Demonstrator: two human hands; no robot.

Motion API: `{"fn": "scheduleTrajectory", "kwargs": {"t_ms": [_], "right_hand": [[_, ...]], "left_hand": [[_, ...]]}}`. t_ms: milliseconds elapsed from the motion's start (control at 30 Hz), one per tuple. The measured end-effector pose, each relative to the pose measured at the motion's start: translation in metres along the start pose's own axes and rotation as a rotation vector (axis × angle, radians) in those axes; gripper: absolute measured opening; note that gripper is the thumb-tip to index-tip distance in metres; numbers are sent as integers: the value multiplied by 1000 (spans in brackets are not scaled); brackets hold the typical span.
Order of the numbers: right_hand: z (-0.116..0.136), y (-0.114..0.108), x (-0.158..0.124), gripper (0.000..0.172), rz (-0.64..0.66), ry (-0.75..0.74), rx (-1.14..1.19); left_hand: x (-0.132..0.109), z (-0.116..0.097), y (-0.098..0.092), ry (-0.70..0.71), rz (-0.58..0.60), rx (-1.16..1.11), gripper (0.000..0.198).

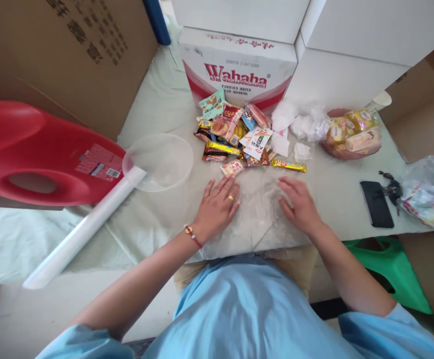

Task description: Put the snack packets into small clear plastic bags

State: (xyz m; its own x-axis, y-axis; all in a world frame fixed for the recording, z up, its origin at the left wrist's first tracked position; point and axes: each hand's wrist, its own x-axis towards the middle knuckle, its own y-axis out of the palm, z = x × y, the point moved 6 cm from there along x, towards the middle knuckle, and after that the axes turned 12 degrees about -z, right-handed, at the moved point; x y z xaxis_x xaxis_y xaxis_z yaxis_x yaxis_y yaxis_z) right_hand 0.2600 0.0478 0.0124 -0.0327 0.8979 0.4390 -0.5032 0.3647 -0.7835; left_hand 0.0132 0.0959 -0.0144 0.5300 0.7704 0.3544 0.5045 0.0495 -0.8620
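Observation:
A clear plastic sheet or bag [256,214] lies flat at the table's front edge, and both hands are over it. My left hand [220,205] rests on its left side, palm down with the fingers stretched out; it wears a ring and a red bracelet. Over the right side is my right hand [298,204], fingers apart and slightly bent, a little blurred, with nothing visible in it. Just beyond the fingertips sits a pile of wrapped snacks [235,132]. One yellow snack stick [289,165] lies apart from the pile, near my right hand.
Left are a round clear plastic lid [160,162], a roll of plastic film [86,229] and a red plastic container [45,154]. A Wahaha carton [237,70] stands behind the snacks. Right are crumpled white wrappings [309,122], a bowl of packets [351,149], a black phone [376,203] and a plastic bag [432,192].

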Motion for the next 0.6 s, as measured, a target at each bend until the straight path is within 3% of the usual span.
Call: {"fn": "scheduleTrajectory", "kwargs": {"t_ms": [100, 200, 300, 433, 533, 600], "right_hand": [[-11, 27, -22, 48, 211, -29, -54], [-41, 29, -33, 49, 198, 49, -88], [-61, 11, -16, 44, 119, 92, -76], [-55, -8, 58, 31, 72, 123, -190], [-13, 8, 133, 25, 99, -93, -232], [18, 32, 175, 37, 99, -211, -205]], "left_hand": [[-4, 17, 9, -58, 99, 105, 58], [-17, 24, 11, -53, 137, 137, 63], [-25, 23, 9, -39, 122, 145, 65], [-25, 21, 9, -41, 106, 134, 66], [-24, 21, 9, -44, 102, 125, 65], [-25, 22, 9, -51, 101, 121, 65]]}}
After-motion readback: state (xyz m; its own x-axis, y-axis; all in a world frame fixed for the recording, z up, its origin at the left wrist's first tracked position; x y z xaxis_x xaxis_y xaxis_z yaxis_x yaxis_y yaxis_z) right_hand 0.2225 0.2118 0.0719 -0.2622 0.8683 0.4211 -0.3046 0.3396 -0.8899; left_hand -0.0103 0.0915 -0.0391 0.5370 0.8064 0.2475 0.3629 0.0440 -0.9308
